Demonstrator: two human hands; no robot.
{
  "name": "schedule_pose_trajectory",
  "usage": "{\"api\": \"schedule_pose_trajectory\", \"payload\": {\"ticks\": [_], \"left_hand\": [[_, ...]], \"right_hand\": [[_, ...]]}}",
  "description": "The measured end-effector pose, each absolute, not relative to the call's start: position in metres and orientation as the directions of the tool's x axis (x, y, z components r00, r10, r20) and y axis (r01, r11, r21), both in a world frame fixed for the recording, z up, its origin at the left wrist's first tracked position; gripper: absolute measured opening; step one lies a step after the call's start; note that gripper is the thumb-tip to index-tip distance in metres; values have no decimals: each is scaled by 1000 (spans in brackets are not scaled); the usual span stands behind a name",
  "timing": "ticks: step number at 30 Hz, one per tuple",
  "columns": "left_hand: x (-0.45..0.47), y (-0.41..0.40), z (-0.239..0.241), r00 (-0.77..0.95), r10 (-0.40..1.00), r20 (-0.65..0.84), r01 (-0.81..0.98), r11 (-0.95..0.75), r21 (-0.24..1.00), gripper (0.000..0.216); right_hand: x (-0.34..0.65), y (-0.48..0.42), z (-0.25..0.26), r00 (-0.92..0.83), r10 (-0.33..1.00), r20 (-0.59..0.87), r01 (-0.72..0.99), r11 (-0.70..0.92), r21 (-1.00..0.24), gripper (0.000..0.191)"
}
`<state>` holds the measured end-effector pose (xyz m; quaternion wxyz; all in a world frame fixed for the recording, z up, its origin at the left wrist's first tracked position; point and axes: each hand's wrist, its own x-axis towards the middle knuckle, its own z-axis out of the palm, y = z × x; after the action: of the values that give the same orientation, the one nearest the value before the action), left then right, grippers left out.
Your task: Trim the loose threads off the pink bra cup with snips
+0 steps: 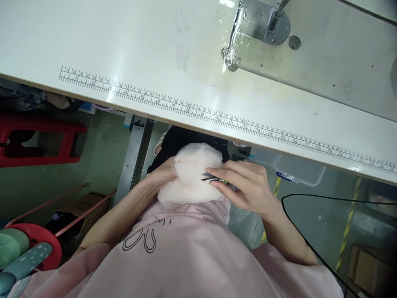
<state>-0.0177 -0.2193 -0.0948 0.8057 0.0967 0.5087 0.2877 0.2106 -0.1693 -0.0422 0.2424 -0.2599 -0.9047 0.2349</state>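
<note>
A bundle of sheer white fabric [194, 178] rests in my lap, against the pink shirt. My left hand [163, 176] grips it from the left side, with the fingertips hidden behind and under the cloth. Between the thumb and fingers of my right hand [245, 182] is a pair of small thread snips [214, 179]. Their pointed metal blades are slightly apart, lying over the front of the fabric and pointing left. Whether a thread sits between the blades is too small to tell.
The white sewing table [149, 45], with a printed ruler along its front edge, spans the space ahead. A sewing machine's metal plate [257, 25] is set into it. A red stool [40, 140] stands left, a clear plastic bin [297, 169] under the table right, and a black cable [291, 215] hangs nearby.
</note>
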Motion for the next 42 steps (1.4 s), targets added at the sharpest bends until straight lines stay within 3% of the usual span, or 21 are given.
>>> {"api": "schedule_pose_trajectory", "payload": {"ticks": [6, 13, 21, 32, 42], "left_hand": [[-19, -223, -100, 322, 603, -729, -398, 785, 474, 41], [-16, -222, -97, 279, 589, -758, -425, 784, 453, 46], [-12, -219, -92, 238, 586, -774, -428, 779, 458, 35], [-10, -217, -93, 203, 579, -790, -427, 778, 460, 38], [-9, -215, -90, 213, 582, -785, -403, 784, 472, 37]], "right_hand": [[210, -176, -44, -703, 621, 346, 387, 743, -546, 15], [204, -185, -45, -679, 625, 385, 493, 777, -393, 13], [198, -187, -48, -664, 620, 418, 520, 785, -336, 14], [200, -187, -48, -659, 623, 421, 529, 782, -330, 15], [200, -189, -48, -680, 580, 449, 542, 810, -226, 17]]}}
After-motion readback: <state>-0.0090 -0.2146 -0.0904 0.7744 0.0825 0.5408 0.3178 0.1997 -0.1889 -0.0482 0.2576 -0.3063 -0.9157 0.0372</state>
